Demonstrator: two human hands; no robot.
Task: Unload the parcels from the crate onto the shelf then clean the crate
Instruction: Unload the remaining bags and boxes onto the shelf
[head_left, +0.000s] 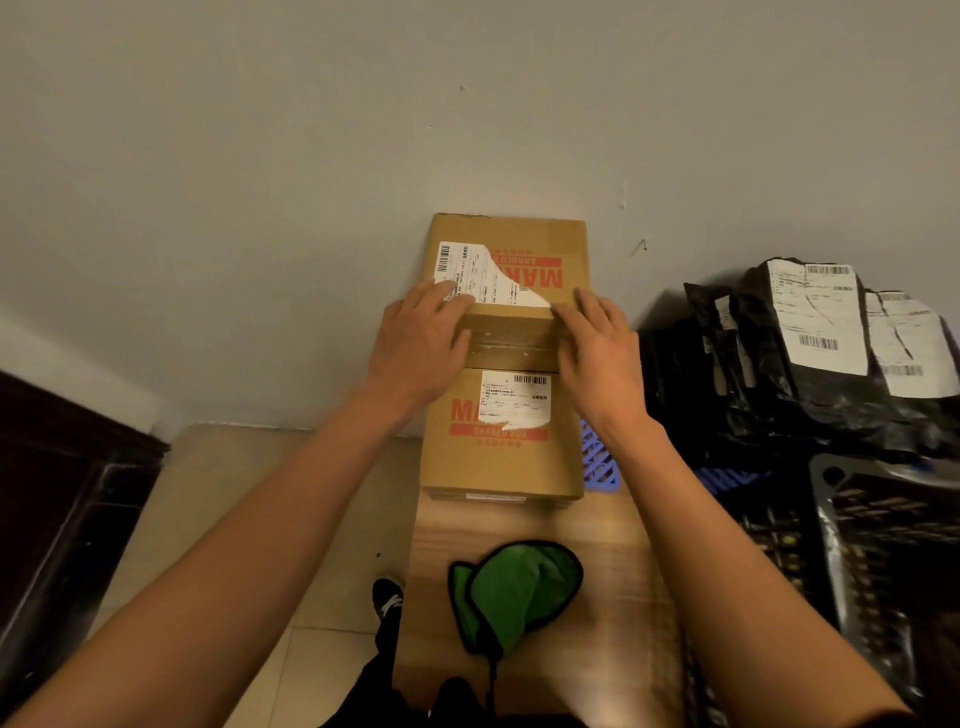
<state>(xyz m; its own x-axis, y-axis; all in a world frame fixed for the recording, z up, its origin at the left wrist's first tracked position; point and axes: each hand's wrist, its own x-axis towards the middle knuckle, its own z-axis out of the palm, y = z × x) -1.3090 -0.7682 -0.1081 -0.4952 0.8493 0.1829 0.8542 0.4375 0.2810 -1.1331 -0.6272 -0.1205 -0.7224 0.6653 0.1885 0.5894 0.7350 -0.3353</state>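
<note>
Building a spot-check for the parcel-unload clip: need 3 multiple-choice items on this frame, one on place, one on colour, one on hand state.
1. Where does the cloth lie?
A. on the wooden surface, nearer the person than the boxes
B. on top of the black bags
C. on the floor tiles

2. What colour is the cloth?
A. blue
B. green with a dark edge
C. white

3. How do the hands meet the cardboard box?
A. left hand and right hand both rest on its top with fingers fairly straight
B. only one hand touches it
C. both hang free of it

Answers: 1 A, it sits on the wood in front of the boxes; 2 B, green body and dark trim; 3 A, both palms are on the box top.
</note>
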